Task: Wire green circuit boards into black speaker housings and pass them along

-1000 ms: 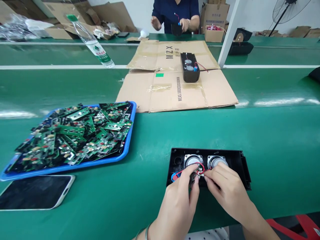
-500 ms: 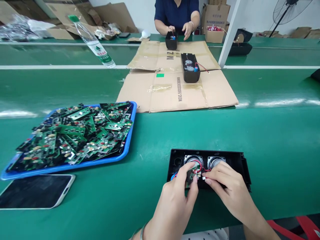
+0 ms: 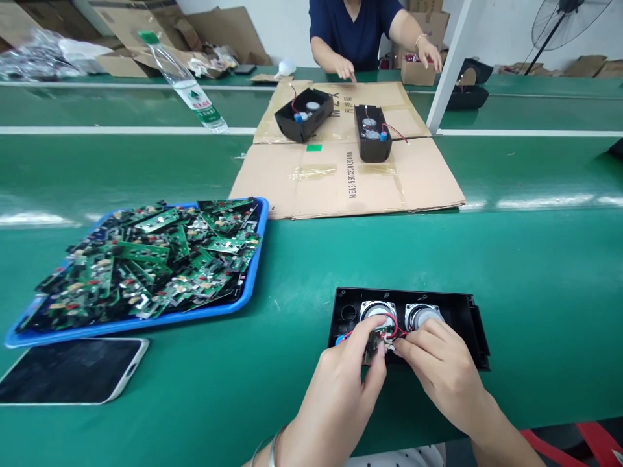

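A black speaker housing [image 3: 457, 311] lies open on the green bench in front of me, with two round speakers [image 3: 378, 310] set in it. Over its left half, my left hand [image 3: 345, 370] pinches a small green circuit board [image 3: 374, 344] between thumb and fingers. My right hand [image 3: 440, 360] is closed at the board's right edge, its fingertips on a small white plug [image 3: 390, 347] with red wires [image 3: 395, 324]. Whether the plug sits in the board's socket is hidden by the fingers. A blue part [image 3: 340, 339] shows beside my left hand.
A blue tray [image 3: 250, 285] heaped with circuit boards stands left, a phone [image 3: 73, 370] before it. Flattened cardboard [image 3: 316, 188] ahead carries two more housings [image 3: 304, 117]. A water bottle [image 3: 189, 94] stands behind the tray. Across the bench is a co-worker [image 3: 357, 32].
My right hand has brought the white plug left against the board. Across the bench, the co-worker has let go of a housing, now farther left on the cardboard, and stretched one arm sideways.
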{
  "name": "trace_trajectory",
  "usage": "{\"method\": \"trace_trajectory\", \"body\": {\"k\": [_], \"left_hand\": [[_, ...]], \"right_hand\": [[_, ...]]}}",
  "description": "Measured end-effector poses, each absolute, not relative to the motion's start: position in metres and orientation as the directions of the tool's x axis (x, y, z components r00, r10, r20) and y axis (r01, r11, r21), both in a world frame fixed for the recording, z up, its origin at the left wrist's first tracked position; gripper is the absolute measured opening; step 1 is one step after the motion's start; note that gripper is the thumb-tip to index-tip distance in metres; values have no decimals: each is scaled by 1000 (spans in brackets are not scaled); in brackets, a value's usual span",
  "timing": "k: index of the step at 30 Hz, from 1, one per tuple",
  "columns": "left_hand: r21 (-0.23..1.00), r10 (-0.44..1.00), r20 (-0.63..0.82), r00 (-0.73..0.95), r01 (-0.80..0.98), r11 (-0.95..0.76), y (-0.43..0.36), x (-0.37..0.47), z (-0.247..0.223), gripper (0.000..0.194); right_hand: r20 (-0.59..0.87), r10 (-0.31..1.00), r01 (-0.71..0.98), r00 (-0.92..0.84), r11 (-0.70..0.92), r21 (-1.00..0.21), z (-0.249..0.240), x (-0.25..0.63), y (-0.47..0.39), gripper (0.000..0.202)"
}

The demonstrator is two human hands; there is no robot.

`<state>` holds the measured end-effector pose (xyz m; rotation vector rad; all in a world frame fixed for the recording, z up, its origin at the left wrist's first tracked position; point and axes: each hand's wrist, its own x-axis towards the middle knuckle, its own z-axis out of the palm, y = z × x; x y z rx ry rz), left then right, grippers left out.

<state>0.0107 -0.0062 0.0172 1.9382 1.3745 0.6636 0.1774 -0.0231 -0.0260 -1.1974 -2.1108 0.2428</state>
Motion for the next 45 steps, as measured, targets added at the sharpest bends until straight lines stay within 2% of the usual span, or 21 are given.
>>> {"method": "trace_trajectory", "body": {"k": [4, 8, 13, 16, 20, 24, 28, 31, 34, 39, 45], "left_hand": [[835, 946, -133, 296, 547, -54, -4, 8, 17, 23], [862, 952, -179, 250, 505, 29, -4, 8, 15, 23], [839, 966, -69, 248, 539, -78, -5, 12, 14, 24], [826, 968, -11, 250, 548, -132, -5, 13, 15, 26], [829, 969, -32, 247, 548, -112, -5, 13, 16, 24], [828, 963, -32, 267, 547, -125, -5, 13, 16, 24], [716, 929, 111, 354, 620, -322, -5, 11, 13, 27], [625, 854, 195, 482, 610, -487, -5, 6, 13, 27], [630, 798, 184, 574, 555, -544, -4, 2, 15, 30], [625, 777, 196, 599, 534, -569, -5, 2, 14, 40], [663, 798, 167, 579, 533, -525, -7, 6, 10, 36]], "right_hand": [[469, 833, 667, -293, 530, -524, -27, 176, -24, 15], [490, 830, 685, -269, 522, -508, -27, 174, -23, 16], [507, 795, 704, -333, 568, -427, -26, 173, -24, 13], [508, 801, 701, -316, 558, -445, -26, 173, -24, 12], [487, 832, 690, -265, 516, -508, -26, 172, -24, 14], [474, 825, 714, -307, 529, -458, -25, 174, -24, 12], [474, 807, 731, -351, 553, -400, -25, 173, -24, 12], [446, 854, 705, -268, 489, -514, -26, 172, -25, 9], [409, 890, 650, -202, 434, -624, -26, 171, -25, 9], [418, 890, 644, -180, 428, -634, -25, 173, -25, 14], [391, 907, 673, -156, 388, -630, -25, 171, -24, 20]]}}
